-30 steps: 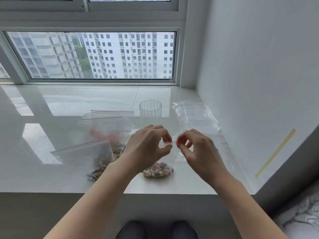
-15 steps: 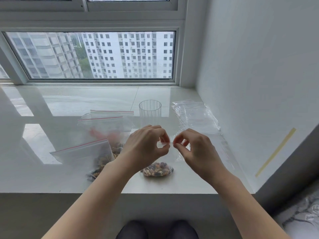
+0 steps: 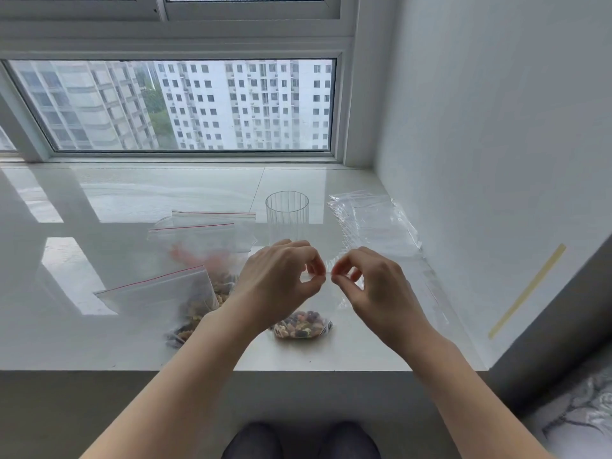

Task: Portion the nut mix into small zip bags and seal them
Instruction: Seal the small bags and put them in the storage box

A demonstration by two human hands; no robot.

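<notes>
A small clear zip bag (image 3: 303, 324) with nut mix in its bottom stands on the white sill near the front edge. My left hand (image 3: 281, 279) and my right hand (image 3: 367, 283) both pinch its red-lined top strip, fingertips almost touching. To the left lie other zip bags holding nut mix (image 3: 195, 309), one with its red zip line (image 3: 149, 281) raised toward me. A larger bag (image 3: 205, 240) behind them shows something reddish inside.
A ribbed clear glass (image 3: 287, 217) stands just behind my hands. A stack of unused clear bags (image 3: 374, 220) lies at the right beside the wall. The sill's front edge (image 3: 99, 371) runs below my wrists; the window is behind.
My right hand's fingertips have slid left along the bag's top strip toward my left hand, narrowing the gap. The bag and everything else stay in place.
</notes>
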